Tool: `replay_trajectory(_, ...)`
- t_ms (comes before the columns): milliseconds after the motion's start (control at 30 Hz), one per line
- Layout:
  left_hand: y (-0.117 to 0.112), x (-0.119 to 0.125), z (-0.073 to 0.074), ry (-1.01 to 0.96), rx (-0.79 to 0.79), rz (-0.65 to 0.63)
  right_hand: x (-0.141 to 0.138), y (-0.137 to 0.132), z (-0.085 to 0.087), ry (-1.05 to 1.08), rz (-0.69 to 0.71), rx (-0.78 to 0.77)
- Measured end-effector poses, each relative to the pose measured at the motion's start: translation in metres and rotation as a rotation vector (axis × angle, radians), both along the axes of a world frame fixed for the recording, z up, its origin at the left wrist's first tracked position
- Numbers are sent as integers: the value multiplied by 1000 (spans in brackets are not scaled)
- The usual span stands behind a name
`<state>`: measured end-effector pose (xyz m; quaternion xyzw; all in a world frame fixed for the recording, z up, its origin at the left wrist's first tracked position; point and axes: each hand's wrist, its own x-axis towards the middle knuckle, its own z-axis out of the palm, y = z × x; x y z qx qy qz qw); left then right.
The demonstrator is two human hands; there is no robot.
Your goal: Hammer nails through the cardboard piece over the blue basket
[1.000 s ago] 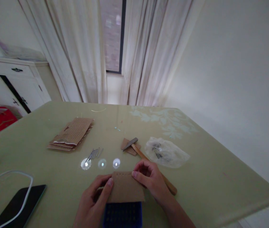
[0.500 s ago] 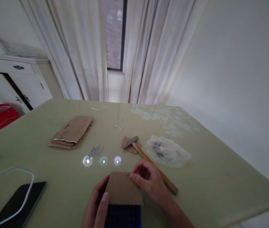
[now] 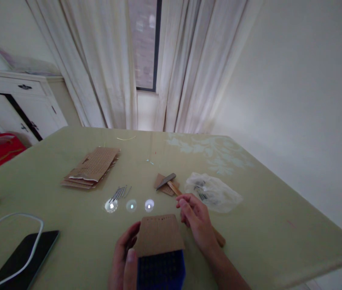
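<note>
My left hand grips the left side of a blue perforated block at the table's near edge, thumb on its front. A brown perforated cardboard piece lies on top of the block. My right hand hovers just right of the cardboard, fingers loosely curled, holding nothing, above the wooden handle of a small hammer. The hammer's metal head rests on a scrap of cardboard further back.
A stack of perforated cardboard sheets lies at back left, loose nails before it. A plastic bag with nails sits right of the hammer. A black phone and white cable lie near left on the green table.
My right hand has let go of the cardboard's right corner and lifted away toward the hammer handle. The left hand has shifted down the block's side; the cardboard stays on the block.
</note>
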<state>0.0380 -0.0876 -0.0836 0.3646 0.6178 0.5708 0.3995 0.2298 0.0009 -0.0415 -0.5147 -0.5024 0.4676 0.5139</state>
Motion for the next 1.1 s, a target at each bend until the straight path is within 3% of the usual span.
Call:
replay_trajectory(100,35,-36,22,189,50,18,12,18,11,-174,-63,97)
replay_trajectory(167,74,-66,40,458,44,-184,17,35,20,-452,-14,170)
replay_trajectory(233,113,-92,54,892,-77,-306,17,53,26,-682,35,190)
replay_trajectory(300,142,-111,59,1012,-145,-285,15,67,24,-770,48,186)
replay_trajectory(367,155,-121,54,1072,-191,-272,13,74,16,-831,39,175)
replay_trajectory(500,152,-127,33,1106,-261,-279,15,71,-5,-946,22,122)
replay_trajectory(600,147,-127,23,1107,-276,-282,20,67,-11,-1008,57,72)
replay_trajectory(867,150,-130,22,982,-146,-240,17,70,-8,-1119,111,32)
replay_trajectory(1033,139,-104,34,709,40,-343,18,69,-11,-1152,128,45)
replay_trajectory(1100,127,-87,41,390,165,-424,19,69,-14,-1143,130,51)
